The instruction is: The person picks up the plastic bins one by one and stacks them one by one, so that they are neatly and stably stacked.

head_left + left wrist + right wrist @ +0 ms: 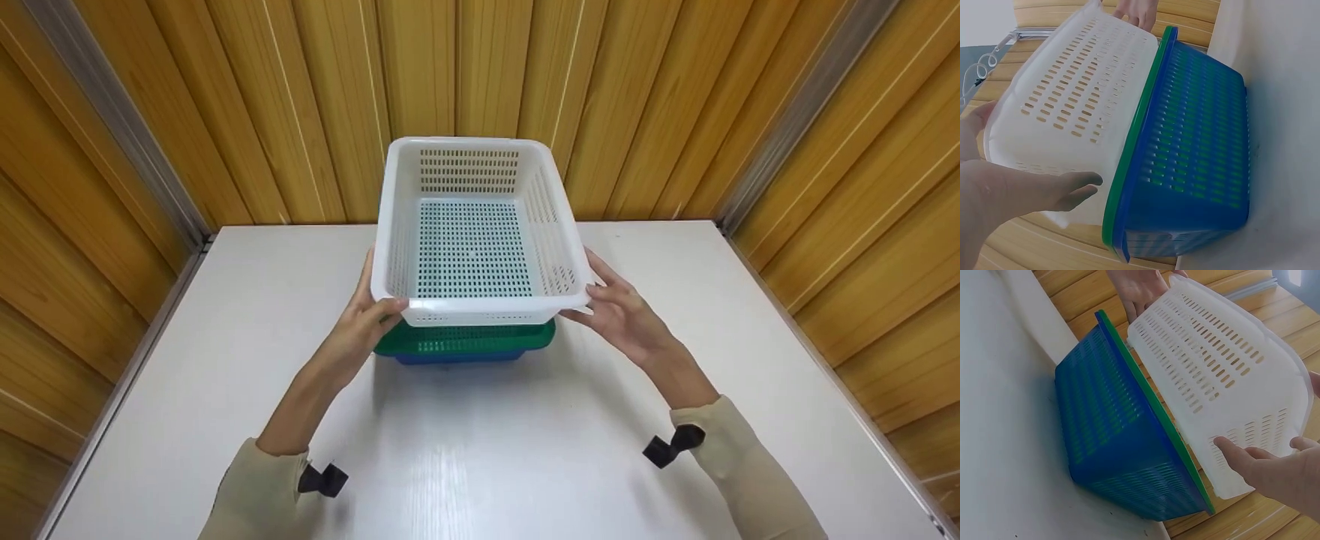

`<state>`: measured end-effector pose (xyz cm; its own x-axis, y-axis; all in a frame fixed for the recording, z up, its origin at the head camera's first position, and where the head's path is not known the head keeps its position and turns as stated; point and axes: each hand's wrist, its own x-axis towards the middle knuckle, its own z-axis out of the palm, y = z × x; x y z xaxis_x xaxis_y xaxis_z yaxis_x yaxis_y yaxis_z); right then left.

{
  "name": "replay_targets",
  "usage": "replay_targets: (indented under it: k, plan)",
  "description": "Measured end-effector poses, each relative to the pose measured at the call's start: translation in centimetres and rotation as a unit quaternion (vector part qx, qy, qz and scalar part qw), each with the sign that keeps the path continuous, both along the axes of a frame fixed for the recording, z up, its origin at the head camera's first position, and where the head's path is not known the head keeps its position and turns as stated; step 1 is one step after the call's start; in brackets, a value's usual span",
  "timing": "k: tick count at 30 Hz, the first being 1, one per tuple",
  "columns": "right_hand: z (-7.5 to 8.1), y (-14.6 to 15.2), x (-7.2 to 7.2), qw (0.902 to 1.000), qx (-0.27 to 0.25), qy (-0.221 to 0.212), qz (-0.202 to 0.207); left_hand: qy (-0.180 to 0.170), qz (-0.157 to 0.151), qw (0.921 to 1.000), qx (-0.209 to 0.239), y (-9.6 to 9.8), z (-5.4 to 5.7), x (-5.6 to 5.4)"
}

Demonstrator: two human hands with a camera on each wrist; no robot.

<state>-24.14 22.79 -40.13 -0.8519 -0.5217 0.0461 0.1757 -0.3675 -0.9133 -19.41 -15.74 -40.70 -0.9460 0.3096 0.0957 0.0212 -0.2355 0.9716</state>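
A white plastic basket [472, 306] with slotted sides and bottom is held up in the head view, its open top facing me. My left hand [358, 330] grips its near left corner, thumb over the rim. At the near right corner my right hand [630, 319] grips it, fingers along the side. Below sits a green basket [465, 342] nested inside a blue basket [459, 358], on the table. In the right wrist view a narrow gap shows between the white basket [1196, 365] and the green rim [1148, 396].
The white table [247, 360] meets wood-look panel walls [487, 67] at the back and both sides. Metal strips [802, 112] run along the corners. Black straps [322, 478] hang from both sleeves.
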Motion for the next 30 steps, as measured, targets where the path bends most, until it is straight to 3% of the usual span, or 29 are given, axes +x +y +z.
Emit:
replay_targets:
  k: [12,21,30]
  plan:
    - [0.5,0.5,0.0,0.9996,0.026,0.006,0.004,0.008,0.018,0.9995,-0.024,0.1,0.1,0.0]
    - [0.1,-0.5,-0.3,0.9990,0.024,0.006,0.037,-0.014,0.064,0.9964,-0.054,-1.3,-0.3,1.0]
    - [1.0,0.7,0.4,0.9982,0.052,0.029,0.011,0.010,0.044,0.9961,-0.076,-0.8,0.3,0.3]
